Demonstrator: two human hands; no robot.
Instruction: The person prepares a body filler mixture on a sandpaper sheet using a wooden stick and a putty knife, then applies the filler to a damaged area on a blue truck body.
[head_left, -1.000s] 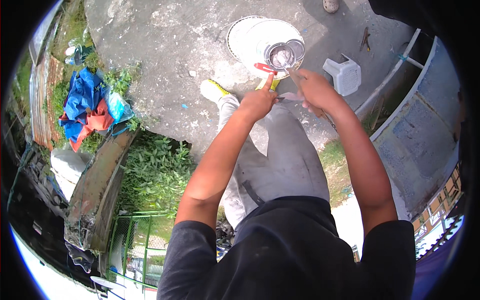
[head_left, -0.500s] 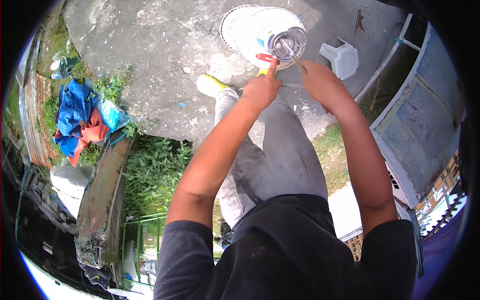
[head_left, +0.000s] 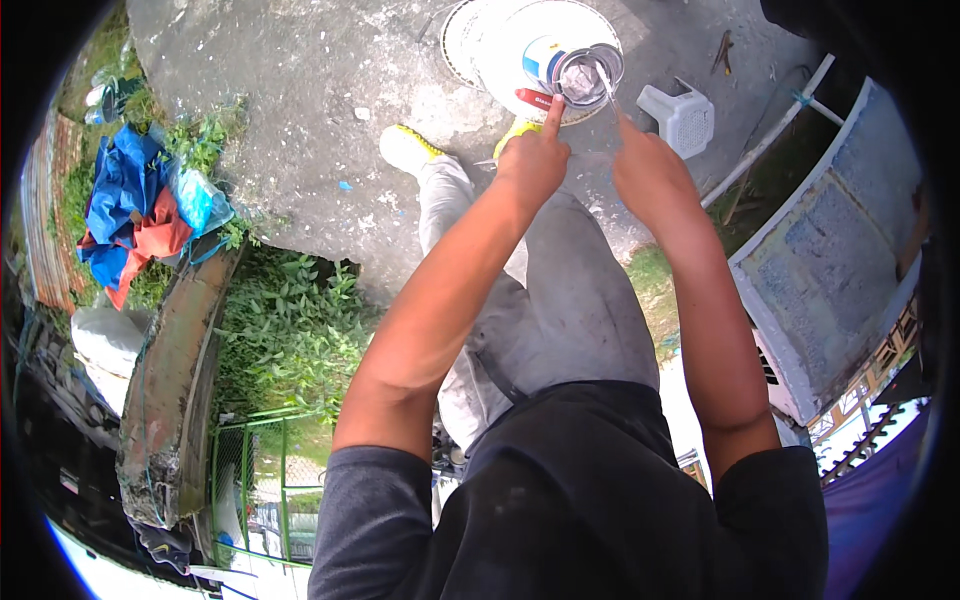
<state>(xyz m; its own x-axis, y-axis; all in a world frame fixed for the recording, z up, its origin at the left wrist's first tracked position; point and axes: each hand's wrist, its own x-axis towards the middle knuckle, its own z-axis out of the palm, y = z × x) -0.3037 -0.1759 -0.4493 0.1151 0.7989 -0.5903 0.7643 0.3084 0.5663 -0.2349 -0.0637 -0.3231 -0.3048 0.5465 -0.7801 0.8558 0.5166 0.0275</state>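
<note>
An open metal can [head_left: 546, 56] with a blue-and-white side rests on a white round bucket lid [head_left: 508, 88]. Pale grey paste [head_left: 582, 82] shows inside it. My right hand [head_left: 650, 172] is closed round a narrow flat-bladed tool [head_left: 605, 82], whose end dips into the can at its right side. My left hand [head_left: 534, 162] has its index finger stretched to the can's near rim, beside a red piece with pale lettering [head_left: 535, 98]. Its other fingers are curled, and a thin blade-like edge [head_left: 486, 162] sticks out past them; the rest of that thing is hidden.
A white plastic stool [head_left: 682, 118] lies right of the can on concrete ground [head_left: 300, 130]. Farther right are a pale pole [head_left: 765, 140] and a weathered blue-grey panel [head_left: 830, 270]. Blue and orange tarps [head_left: 128, 190] and plants [head_left: 290, 330] are at left. My shoes are close to the lid.
The tool in my right hand has swung from the can's middle to its right side, now steeper. My left index finger stays at the near rim. The whole view has shifted slightly.
</note>
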